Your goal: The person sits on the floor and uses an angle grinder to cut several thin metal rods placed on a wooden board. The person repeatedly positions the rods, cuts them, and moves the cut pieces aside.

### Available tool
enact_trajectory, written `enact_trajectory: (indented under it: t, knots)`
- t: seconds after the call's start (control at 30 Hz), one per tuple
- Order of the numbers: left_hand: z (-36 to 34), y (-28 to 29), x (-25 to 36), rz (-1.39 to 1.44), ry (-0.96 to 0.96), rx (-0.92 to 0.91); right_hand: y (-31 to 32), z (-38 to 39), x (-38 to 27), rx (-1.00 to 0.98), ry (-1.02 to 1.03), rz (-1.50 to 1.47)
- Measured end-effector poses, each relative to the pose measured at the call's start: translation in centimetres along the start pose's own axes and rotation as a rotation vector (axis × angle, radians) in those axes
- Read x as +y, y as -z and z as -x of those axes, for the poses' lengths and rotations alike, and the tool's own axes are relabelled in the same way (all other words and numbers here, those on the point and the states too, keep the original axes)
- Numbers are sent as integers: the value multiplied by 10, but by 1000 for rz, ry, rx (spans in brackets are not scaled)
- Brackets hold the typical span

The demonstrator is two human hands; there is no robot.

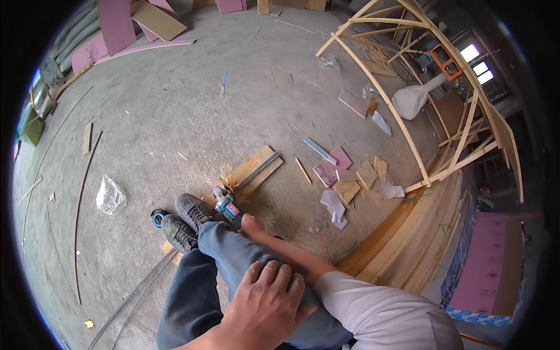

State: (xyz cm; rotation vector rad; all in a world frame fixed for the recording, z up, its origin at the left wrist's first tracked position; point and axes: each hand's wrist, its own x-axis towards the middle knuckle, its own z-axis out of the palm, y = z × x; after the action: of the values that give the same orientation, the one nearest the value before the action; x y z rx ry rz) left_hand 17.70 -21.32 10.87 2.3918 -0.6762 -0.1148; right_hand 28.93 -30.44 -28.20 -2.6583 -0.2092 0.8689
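Observation:
My right hand grips a teal angle grinder beside my shoes. Orange sparks fly where its head meets thin metal rods lying on a wooden board. Resting over my jeans-clad knee and against my right forearm, my left hand has its fingers apart and loosely bent, holding nothing that I can see. A round black-and-blue object sits by my left shoe. More long rods run across the floor at lower left.
A timber frame stands at right, near stacked planks and pink panels. Board offcuts litter the concrete floor ahead. A crumpled plastic bag lies at left; pink sheets lean at the back.

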Motion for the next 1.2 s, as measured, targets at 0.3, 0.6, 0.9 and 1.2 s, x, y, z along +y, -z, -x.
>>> enact_trajectory:
  t: [0.3, 0.6, 0.9, 1.2]
  knots:
    - [0, 0, 0, 2, -5, -18, -2, -3, 3, -16, 14, 11]
    - [0, 0, -3, 3, -7, -41, -1, 1, -3, 2, -3, -39]
    - [1, 0, -3, 8, -11, -24, 3, 3, -6, -6, -22, -54]
    - [2, 1, -4, 17, -14, -25, 6, 6, -5, -38, -30, -31]
